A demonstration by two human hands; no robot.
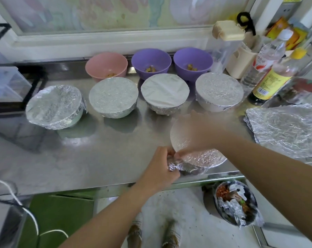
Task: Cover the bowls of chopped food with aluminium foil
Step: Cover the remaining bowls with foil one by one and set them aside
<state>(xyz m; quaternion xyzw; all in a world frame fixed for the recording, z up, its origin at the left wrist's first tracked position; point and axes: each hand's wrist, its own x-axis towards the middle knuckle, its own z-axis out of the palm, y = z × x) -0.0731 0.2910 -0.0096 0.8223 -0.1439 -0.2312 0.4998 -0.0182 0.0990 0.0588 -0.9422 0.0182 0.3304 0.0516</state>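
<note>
The foil-covered bowl [205,158] sat upright, top up, by the near edge of the shiny steel counter [97,158]. The left hand [160,163] pinched the foil [172,166] at its left rim. The right hand [192,135] lay flat on top.

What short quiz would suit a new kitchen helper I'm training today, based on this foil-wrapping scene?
1. True or false: the pink bowl is already covered with foil.
2. How many back-row bowls are uncovered? A) one B) two C) three
3. Fill in: the foil sheets lie to the ____ of the front bowl.

Key: 1 false; 2 C; 3 right.
</note>
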